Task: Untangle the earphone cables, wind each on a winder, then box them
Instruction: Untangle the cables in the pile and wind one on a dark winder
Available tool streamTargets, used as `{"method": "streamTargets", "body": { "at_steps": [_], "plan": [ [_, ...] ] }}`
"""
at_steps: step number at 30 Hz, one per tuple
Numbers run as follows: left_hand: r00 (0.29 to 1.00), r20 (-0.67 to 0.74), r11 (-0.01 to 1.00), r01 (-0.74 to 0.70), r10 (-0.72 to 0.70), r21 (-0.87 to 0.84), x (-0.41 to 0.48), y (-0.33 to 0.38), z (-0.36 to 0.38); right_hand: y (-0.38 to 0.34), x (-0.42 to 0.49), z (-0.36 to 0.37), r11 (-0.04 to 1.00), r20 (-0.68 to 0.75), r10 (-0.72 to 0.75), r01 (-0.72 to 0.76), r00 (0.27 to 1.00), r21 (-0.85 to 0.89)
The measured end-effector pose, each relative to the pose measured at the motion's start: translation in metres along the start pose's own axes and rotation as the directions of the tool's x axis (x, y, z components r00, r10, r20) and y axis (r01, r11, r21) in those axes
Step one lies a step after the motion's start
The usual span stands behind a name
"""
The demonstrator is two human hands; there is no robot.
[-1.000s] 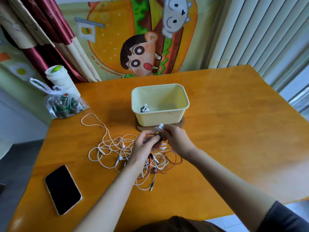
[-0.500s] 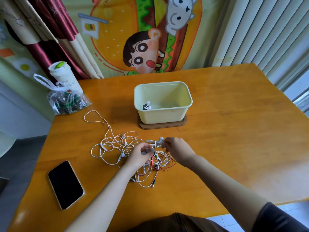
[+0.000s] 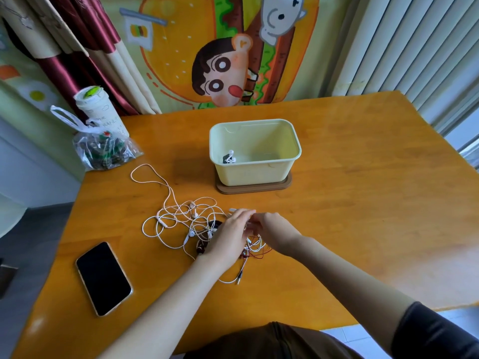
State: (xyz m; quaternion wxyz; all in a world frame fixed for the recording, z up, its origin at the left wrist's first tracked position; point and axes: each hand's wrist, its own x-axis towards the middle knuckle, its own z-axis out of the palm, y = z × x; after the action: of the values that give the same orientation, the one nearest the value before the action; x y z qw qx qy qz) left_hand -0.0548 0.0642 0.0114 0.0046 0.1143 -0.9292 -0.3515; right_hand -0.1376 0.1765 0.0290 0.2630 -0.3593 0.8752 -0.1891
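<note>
A tangle of white and red earphone cables (image 3: 178, 218) lies on the orange table (image 3: 363, 203), in front of a pale yellow box (image 3: 282, 167). One wound earphone (image 3: 229, 158) sits inside the box at its left end. My left hand (image 3: 228, 237) reaches over the right part of the tangle, a white earphone end (image 3: 234, 210) at its blurred fingertips. My right hand (image 3: 274, 229) meets it from the right, fingers curled on the same cable. A dark piece under my left hand is mostly hidden.
The box stands on a brown lid (image 3: 285, 183). A black phone (image 3: 103, 278) lies at the near left. A plastic bag (image 3: 103, 151) and a paper cup (image 3: 99, 112) stand at the far left corner. A jack plug (image 3: 239, 277) trails toward me.
Both hands have come down from just in front of the box to the tangle on the table, still together on the white earphone end.
</note>
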Motion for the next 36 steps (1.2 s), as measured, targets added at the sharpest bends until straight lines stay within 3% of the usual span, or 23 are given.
{"method": "streamTargets", "body": {
  "at_steps": [2, 7, 10, 14, 16, 19, 21, 23, 25, 27, 29, 31, 36],
  "plan": [
    [0.999, 0.024, 0.999, 0.035, -0.034, -0.039, 0.004, -0.005, -0.001, -0.002, -0.001, -0.005, 0.998, -0.023, -0.039, 0.040, 0.999, 0.052],
    [0.981, -0.048, 0.979, 0.190, -0.187, 0.070, 0.001, -0.027, -0.016, 0.024, -0.007, -0.028, 0.982, 0.007, -0.019, 0.017, 1.000, 0.189],
    [0.968, -0.083, 0.959, 0.247, -0.238, 0.136, 0.000, -0.038, -0.023, 0.045, -0.009, -0.039, 0.985, 0.034, 0.040, -0.045, 0.999, 0.168],
    [0.924, -0.176, 0.934, 0.354, -0.341, 0.051, 0.006, -0.052, -0.035, 0.074, -0.015, -0.059, 0.972, 0.005, 0.150, -0.149, 0.989, 0.180],
    [0.915, -0.171, 0.922, 0.382, -0.366, 0.067, 0.009, -0.056, -0.038, 0.082, -0.018, -0.074, 0.970, -0.070, 0.187, -0.173, 0.980, 0.172],
    [0.922, -0.087, 0.915, 0.386, -0.377, 0.118, 0.014, -0.048, -0.029, 0.072, -0.017, -0.096, 0.986, -0.323, 0.159, -0.130, 0.933, 0.108],
    [0.925, 0.014, 0.913, 0.373, -0.380, 0.166, 0.019, -0.038, -0.021, 0.051, -0.016, -0.108, 0.996, -0.493, 0.074, -0.041, 0.867, 0.077],
    [0.929, 0.129, 0.925, 0.315, -0.346, 0.213, 0.023, -0.023, -0.017, 0.029, -0.017, -0.112, 0.993, -0.538, -0.007, 0.069, 0.843, 0.096],
    [0.956, 0.172, 0.968, 0.215, -0.235, 0.131, 0.026, 0.000, -0.019, 0.014, -0.018, -0.110, 0.983, -0.508, -0.058, 0.138, 0.859, 0.121],
    [0.989, 0.119, 0.991, 0.097, -0.086, -0.088, 0.026, 0.031, -0.027, 0.007, -0.019, -0.103, 0.977, -0.456, -0.093, 0.171, 0.885, 0.131],
    [0.998, 0.066, 0.950, -0.002, 0.023, -0.313, 0.028, 0.056, -0.032, 0.005, -0.018, -0.096, 0.973, -0.418, -0.125, 0.194, 0.900, 0.128],
    [0.999, 0.025, 0.903, -0.019, 0.033, -0.429, 0.028, 0.065, -0.036, 0.008, -0.017, -0.090, 0.963, -0.396, -0.148, 0.223, 0.906, 0.150],
    [0.993, -0.071, 0.915, 0.055, -0.091, -0.401, 0.032, 0.044, -0.044, 0.039, -0.020, -0.077, 0.944, -0.212, -0.072, 0.135, 0.975, 0.302]
  ]
}}
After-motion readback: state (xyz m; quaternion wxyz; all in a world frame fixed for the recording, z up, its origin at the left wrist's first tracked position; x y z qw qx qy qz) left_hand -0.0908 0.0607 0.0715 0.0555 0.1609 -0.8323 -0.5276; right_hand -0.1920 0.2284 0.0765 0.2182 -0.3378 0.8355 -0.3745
